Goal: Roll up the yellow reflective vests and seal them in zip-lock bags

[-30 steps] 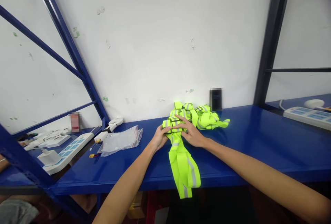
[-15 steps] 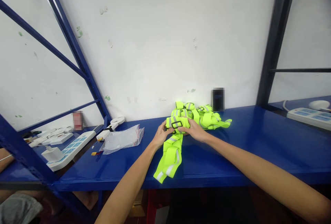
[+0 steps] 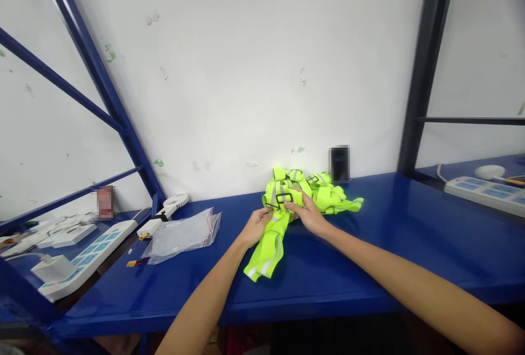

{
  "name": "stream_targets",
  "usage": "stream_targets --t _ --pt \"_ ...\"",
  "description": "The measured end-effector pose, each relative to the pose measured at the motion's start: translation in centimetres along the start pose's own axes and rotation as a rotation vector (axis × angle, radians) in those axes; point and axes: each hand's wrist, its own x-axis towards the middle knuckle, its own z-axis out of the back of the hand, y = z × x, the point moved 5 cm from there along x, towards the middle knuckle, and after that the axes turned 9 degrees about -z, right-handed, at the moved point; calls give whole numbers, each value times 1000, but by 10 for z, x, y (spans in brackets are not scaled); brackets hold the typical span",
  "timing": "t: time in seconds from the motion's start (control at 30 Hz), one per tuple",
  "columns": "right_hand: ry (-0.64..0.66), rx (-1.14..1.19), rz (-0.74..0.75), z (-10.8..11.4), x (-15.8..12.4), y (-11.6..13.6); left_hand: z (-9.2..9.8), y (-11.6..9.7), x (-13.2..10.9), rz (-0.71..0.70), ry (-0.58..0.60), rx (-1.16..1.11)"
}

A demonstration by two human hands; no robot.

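Observation:
A fluorescent yellow-green reflective strap (image 3: 273, 240) with grey stripes is bunched between my hands, its loose tail hanging toward the table's front. My right hand (image 3: 310, 214) closes on the rolled part from the right, fingers behind and thumb beside a black rectangular buckle (image 3: 283, 198). From the left, my left hand (image 3: 256, 226) pinches the strap just below the roll; its fingertips are partly hidden. More straps of the same colour (image 3: 334, 200) lie heaped behind and to the right, with another black buckle among them.
The blue table (image 3: 394, 234) stands against a white wall. Clear plastic bags (image 3: 182, 234) lie left of my hands, beside a small white fan (image 3: 175, 202) and short wires. A white power strip (image 3: 92, 256) is at far left, another (image 3: 488, 193) at right. A dark box (image 3: 339, 164) stands behind.
My left hand has slid down from the side of the roll to the strap just below it. My right hand still holds the roll. The view has shifted slightly.

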Motion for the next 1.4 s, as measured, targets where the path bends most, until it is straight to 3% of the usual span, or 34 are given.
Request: stream_targets --t 0.17,0.3,0.5,0.7,0.8,0.93,1.07,1.27,1.4 --pt "21 -229 222 -2 -7 14 11 6 4 -80 -133 97" --pt "38 -285 310 -6 -11 16 14 4 -1 -113 -213 120" --pt "14 -380 467 -6 -13 20 4 5 -9 84 -221 -232" --pt "16 -376 542 -3 -17 31 -4 6 -13 250 -148 -311" --pt "72 -439 583 -6 -20 31 -5 6 -12 219 -151 -298" --pt "180 -534 646 -14 -23 25 0 8 -11 129 -273 -288" --pt "211 -574 667 -16 -26 27 3 7 -12 131 -343 -347" --pt "297 -593 576 -17 -34 34 -10 -14 -17 112 -64 -429" --pt "160 -417 431 -12 -26 33 -7 -22 -18 18 -58 -342"
